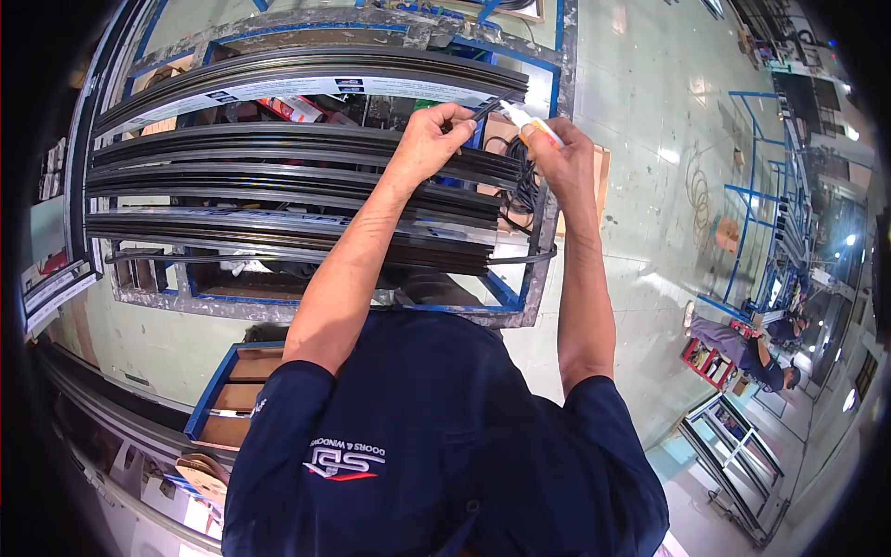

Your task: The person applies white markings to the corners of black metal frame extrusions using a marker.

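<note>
My right hand [562, 156] grips a small white squeeze bottle [529, 123] with an orange marking, tilted so its nozzle points up and left. The nozzle is right at the end of a thin black strip [486, 109]. My left hand [434, 139] pinches that strip between thumb and fingers. Both hands are over the right ends of long dark frame profiles [278, 146], which lie in several rows across a work frame. The farthest profile carries a white printed protective film [306, 85].
The blue-and-grey metal work frame [548, 269] supports the profiles. Coiled black cable [525, 190] hangs near its right side. A blue-edged wooden tray [232, 395] stands at lower left. To the far right, a person [747, 357] is beside a red rack [710, 360].
</note>
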A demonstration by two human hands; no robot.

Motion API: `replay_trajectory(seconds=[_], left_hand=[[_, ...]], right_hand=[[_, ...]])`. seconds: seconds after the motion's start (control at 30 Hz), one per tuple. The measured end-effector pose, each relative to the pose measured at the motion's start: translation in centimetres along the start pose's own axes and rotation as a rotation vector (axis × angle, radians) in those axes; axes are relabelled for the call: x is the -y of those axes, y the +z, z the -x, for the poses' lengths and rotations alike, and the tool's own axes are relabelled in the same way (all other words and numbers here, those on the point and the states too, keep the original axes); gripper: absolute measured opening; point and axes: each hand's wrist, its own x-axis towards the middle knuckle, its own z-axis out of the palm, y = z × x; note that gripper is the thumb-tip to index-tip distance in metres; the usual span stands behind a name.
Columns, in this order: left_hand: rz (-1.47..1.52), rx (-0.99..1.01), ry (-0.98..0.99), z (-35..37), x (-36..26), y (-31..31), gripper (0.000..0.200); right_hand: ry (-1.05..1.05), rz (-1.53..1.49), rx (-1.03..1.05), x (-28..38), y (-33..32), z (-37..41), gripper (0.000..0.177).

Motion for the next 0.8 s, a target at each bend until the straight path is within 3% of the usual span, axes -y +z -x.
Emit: replay_trajectory(seconds=[0.27, 0.4, 0.63, 0.8], left_hand=[[0.075, 0.032, -0.039, -0.3, -0.1, -0.2, 0.026], [0.121, 0.055, -0.070, -0.7, -0.3, -0.4, 0.025], [0.269, 0.099, -0.102, -1.2, 0.2, -1.0, 0.026], [0.287, 0.116, -0.081, -1.3, 0.3, -1.0, 0.026]], right_hand=[[0.001, -0.129, -0.041, -0.4, -0.3, 0.3, 0.034], [-0.105, -0.087, 0.045, -1.2, 0.6, 1.4, 0.030], [-0.059, 0.102, 0.071, 0.6, 1.0, 2.7, 0.036], [-0.046, 0.074, 0.072, 0.6, 1.2, 2.5, 0.037]])
